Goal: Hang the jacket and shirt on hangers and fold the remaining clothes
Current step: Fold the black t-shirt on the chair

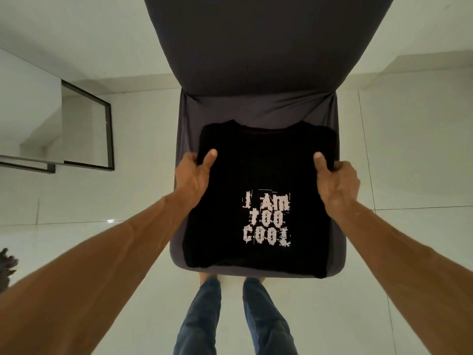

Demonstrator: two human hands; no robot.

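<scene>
- We judged the task to be in its folding part: the black T-shirt (258, 175) lay flat on the chair seat (256, 108) as a neat rectangle. Its sleeves were tucked out of sight, its collar was toward the seat's back edge, and its white print faced up.
- The T-shirt's near hem reached almost to the seat's front edge, and it covered most of the seat between the left and right edges. It looked to us like a fold part done, with at least one more fold across its length left to make.
- We saw no jacket, no shirt and no hangers, so we could not tell whether the hanging had been done or how many clothes were left.
- The left hand (194, 175) gripped the T-shirt's left side toward the collar end. Its thumb (208, 160) lay on top of the cloth, and its fingers curled under the edge, mostly hidden.
- The right hand (335, 183) gripped the right side at the matching place, thumb (321, 165) on top and fingers wrapped round the edge.
- Both hands were clenched on the cloth, well apart, one near each side edge of the seat.
- A small dark thing (7, 265) showed on the floor (409, 149) at the far left. We could not tell what it was.
</scene>
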